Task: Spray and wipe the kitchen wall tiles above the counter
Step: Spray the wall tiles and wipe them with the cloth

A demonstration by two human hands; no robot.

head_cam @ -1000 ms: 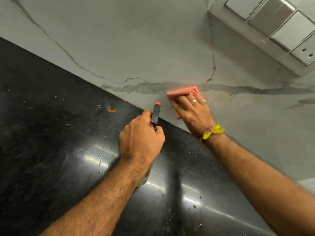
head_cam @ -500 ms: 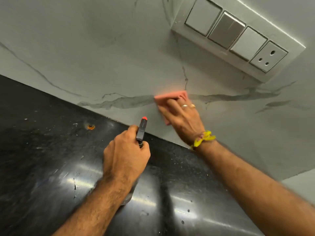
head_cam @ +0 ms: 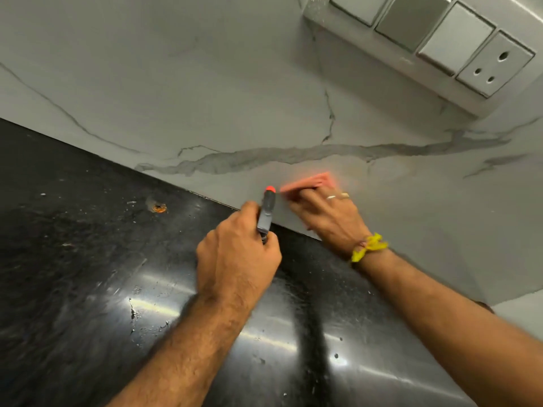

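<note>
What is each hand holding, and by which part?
The left hand grips the spray bottle around its neck, below the head. The right hand presses the pink cloth flat against the wall tile.

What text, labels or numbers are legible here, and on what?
None is readable.
Switch panel: plain rockers and a socket, no markings visible.
Spray bottle in the left hand: no label showing.
Pink cloth under the right hand: blurred, no print seen.

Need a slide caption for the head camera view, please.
Right hand presses a pink cloth against the marble wall tile while the left hand grips a spray bottle above the black counter.
</note>
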